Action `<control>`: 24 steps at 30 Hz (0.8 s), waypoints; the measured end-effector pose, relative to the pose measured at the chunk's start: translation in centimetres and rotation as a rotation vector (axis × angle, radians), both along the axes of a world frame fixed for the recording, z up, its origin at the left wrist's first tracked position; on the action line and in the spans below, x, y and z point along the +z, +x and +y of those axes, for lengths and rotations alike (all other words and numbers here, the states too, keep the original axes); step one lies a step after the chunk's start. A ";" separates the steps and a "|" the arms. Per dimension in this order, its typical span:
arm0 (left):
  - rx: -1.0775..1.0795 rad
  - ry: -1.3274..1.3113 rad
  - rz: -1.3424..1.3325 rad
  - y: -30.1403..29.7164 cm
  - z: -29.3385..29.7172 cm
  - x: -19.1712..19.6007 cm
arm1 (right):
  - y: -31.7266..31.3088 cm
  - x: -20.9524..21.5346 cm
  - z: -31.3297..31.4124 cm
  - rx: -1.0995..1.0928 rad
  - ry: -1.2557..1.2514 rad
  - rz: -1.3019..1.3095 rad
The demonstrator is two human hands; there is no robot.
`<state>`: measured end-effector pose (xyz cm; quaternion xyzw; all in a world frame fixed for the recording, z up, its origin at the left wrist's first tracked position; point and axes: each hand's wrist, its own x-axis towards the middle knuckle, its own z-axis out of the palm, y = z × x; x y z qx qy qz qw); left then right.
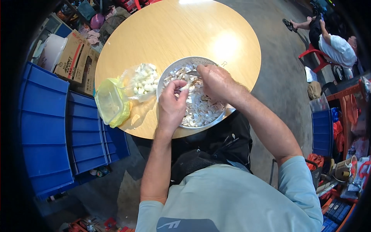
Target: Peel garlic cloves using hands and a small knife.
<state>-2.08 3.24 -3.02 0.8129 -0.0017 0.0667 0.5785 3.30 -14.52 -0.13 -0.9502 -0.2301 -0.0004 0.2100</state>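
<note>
Between thumb and fingers of the left hand (pixel 172 106), pinched, sits one smooth, pale clove (pixel 182 88), its long axis too small to tell, over papery peelings (pixel 203 106) in one round, perforated metal bowl (pixel 199 60). The right hand (pixel 213 79) grips one knife (pixel 191 72), blade pointing left. Leftward on the round, wood-grained desk (pixel 166 31) lie one clear plastic bag (pixel 131 77) of peeled cloves (pixel 145 83) and one rectangular tub (pixel 110 98).

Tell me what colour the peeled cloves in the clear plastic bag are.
Creamy white; the peeled cloves show best in the head view.
</note>
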 end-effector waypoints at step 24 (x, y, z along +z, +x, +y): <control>-0.013 0.449 -0.414 -2.8 1.9 1.3 | -1.2 -0.1 0.1 0.045 0.268 -0.544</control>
